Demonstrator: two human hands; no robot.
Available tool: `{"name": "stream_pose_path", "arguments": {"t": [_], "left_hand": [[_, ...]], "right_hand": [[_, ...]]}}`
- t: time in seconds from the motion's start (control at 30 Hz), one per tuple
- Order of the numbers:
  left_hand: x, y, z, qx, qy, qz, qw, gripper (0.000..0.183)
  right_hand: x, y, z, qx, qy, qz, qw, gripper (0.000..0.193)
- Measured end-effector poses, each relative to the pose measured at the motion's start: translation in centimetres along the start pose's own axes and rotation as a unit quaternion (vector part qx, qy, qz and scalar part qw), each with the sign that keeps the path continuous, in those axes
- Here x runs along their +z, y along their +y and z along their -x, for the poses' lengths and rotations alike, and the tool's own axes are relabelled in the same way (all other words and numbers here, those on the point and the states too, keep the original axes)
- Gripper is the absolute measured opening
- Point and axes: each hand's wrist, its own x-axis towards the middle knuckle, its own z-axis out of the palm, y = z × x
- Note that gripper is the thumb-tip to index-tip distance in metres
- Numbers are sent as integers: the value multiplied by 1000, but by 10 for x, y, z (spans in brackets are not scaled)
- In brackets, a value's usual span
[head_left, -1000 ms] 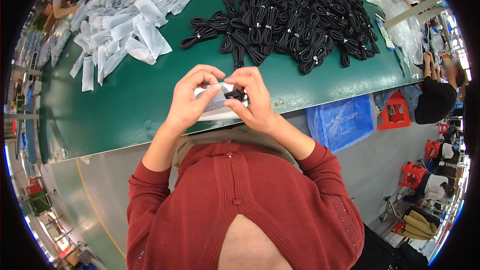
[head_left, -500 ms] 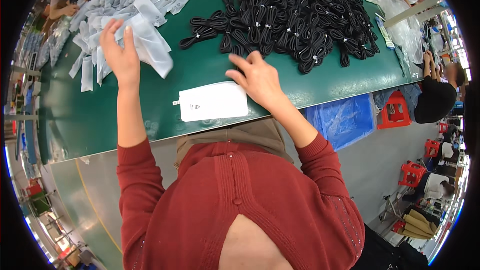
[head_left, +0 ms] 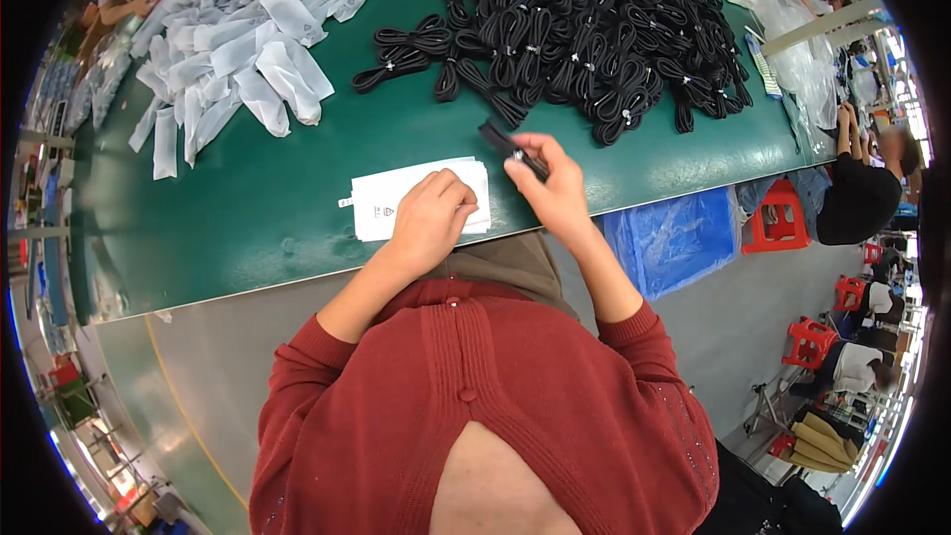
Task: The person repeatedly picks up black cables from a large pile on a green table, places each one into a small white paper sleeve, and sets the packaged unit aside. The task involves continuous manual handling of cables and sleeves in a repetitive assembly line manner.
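1. Left hand [head_left: 433,218] rests curled on the flat white plastic pouch [head_left: 396,200] at the green table's [head_left: 248,208] near edge.
2. Right hand [head_left: 555,188] pinches a coiled black cable bundle [head_left: 510,147] beside it.
3. Judged bagging step; pouch mouth needs opening.

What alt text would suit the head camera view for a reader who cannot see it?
A person in a red knitted top presses the left hand on a flat white plastic pouch at the near edge of a green worktable, while the right hand holds a bundled black cable. Farther back lie a heap of coiled black cables and a pile of white pouches.
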Motion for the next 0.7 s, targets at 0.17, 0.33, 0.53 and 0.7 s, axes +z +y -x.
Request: {"name": "stream_pose_path", "arguments": {"t": [0.17,0.33,0.53,0.7], "left_hand": [[0,0,1,-63,17,76,995,10],[-2,1,0,-134,25,133,982,8],[-7,-3,1,-133,38,190,972,8],[-15,6,0,-28,31,170,985,11]], "right_hand": [[-10,-3,35,-139,26,89,986,26],[-22,-3,49,-148,-5,164,975,29],[-24,0,45,-101,-74,95,987,27],[-25,-5,37,152,-164,-104,969,22]]}}
